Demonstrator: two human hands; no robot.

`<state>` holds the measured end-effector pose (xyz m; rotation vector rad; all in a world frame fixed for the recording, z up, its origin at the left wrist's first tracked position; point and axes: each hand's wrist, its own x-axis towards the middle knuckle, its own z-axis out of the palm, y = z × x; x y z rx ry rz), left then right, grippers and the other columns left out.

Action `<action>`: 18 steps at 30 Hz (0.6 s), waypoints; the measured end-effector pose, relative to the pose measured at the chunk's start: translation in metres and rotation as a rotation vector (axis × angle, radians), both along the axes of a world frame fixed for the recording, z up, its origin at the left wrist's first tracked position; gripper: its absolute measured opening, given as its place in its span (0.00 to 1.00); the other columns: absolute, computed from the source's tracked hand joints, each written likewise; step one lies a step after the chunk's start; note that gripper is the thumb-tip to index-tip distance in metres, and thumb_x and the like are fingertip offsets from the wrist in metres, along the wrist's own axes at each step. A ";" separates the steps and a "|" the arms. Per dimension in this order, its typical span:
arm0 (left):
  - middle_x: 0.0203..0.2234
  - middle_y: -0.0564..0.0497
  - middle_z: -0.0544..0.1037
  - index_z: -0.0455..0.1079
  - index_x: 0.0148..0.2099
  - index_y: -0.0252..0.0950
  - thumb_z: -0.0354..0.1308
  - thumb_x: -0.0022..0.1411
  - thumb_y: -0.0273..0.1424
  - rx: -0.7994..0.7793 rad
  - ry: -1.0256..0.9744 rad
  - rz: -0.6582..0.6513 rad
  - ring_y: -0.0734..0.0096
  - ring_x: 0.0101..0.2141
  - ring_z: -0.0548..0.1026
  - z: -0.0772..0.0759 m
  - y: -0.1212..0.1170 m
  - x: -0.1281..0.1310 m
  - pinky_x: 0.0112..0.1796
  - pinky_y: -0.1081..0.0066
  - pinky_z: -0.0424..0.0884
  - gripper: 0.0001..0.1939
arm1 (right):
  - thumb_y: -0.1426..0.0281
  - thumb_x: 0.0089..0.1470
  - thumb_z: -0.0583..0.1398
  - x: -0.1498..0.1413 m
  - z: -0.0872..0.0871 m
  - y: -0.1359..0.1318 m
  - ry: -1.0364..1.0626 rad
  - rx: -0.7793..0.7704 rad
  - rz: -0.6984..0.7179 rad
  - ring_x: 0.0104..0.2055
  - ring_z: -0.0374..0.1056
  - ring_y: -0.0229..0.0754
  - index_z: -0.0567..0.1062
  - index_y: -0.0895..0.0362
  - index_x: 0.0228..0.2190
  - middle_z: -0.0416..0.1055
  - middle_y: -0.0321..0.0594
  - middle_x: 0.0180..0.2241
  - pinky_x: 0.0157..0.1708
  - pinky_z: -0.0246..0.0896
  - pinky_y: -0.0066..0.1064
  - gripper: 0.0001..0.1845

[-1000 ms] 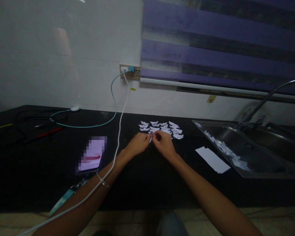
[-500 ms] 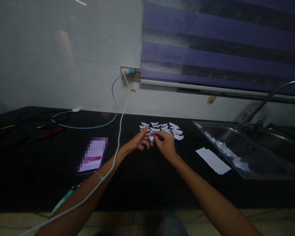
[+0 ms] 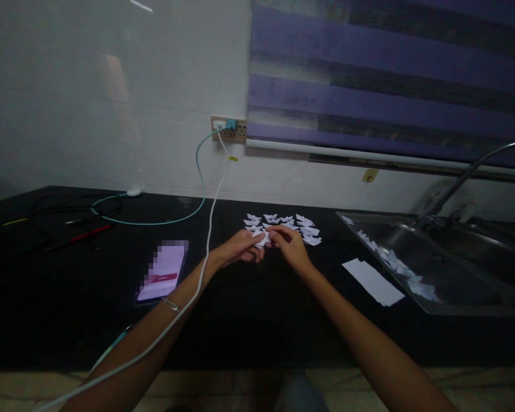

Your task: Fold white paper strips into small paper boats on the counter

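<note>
A small folded piece of white paper (image 3: 261, 239) is pinched between my two hands above the black counter. My left hand (image 3: 241, 247) grips its left side, thumb on top and the other fingers curled beneath. On its right edge the fingertips of my right hand (image 3: 289, 243) are closed. Just behind my hands stand several folded white paper boats (image 3: 309, 231) in rows; my hands hide part of the group. A flat stack of white paper (image 3: 372, 281) lies on the counter to the right of my right forearm.
More folded paper pieces (image 3: 397, 264) lie along the left rim of the metal sink (image 3: 459, 280), below a curved faucet (image 3: 463, 174). A lit phone (image 3: 165, 272) rests at left. A white cable (image 3: 206, 246) runs from the wall socket (image 3: 236, 130) across my left forearm.
My left thumb has come down onto the paper, and the left fingers have closed around it. The paper now shows a wider, flatter face. My right hand still pinches it.
</note>
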<state>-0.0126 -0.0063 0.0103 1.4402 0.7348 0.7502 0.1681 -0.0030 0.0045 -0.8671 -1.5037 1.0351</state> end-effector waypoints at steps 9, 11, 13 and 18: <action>0.22 0.44 0.77 0.72 0.41 0.27 0.53 0.59 0.57 0.046 0.110 -0.046 0.70 0.22 0.75 -0.001 0.003 -0.001 0.19 0.78 0.54 0.33 | 0.64 0.39 0.70 0.005 0.001 0.004 0.037 -0.138 0.053 0.26 0.71 0.40 0.79 0.59 0.30 0.77 0.40 0.27 0.31 0.68 0.34 0.14; 0.21 0.44 0.77 0.72 0.39 0.27 0.49 0.60 0.58 0.074 0.151 -0.012 0.70 0.21 0.75 -0.002 0.003 0.000 0.19 0.78 0.55 0.35 | 0.65 0.40 0.69 0.004 0.001 0.004 0.046 -0.123 0.004 0.25 0.71 0.40 0.78 0.58 0.29 0.76 0.39 0.25 0.29 0.68 0.34 0.13; 0.19 0.46 0.75 0.72 0.33 0.28 0.47 0.61 0.59 0.163 0.213 0.035 0.72 0.19 0.73 -0.003 0.003 0.001 0.19 0.77 0.57 0.35 | 0.66 0.40 0.68 0.003 0.001 0.005 0.040 -0.075 -0.061 0.25 0.70 0.40 0.78 0.58 0.29 0.75 0.38 0.23 0.29 0.66 0.33 0.11; 0.11 0.52 0.67 0.64 0.19 0.33 0.42 0.64 0.58 0.440 0.304 0.152 0.78 0.15 0.64 -0.007 0.003 0.005 0.22 0.75 0.59 0.36 | 0.67 0.45 0.66 0.004 0.001 0.004 0.015 0.031 -0.076 0.26 0.69 0.39 0.79 0.57 0.31 0.75 0.38 0.25 0.30 0.66 0.32 0.09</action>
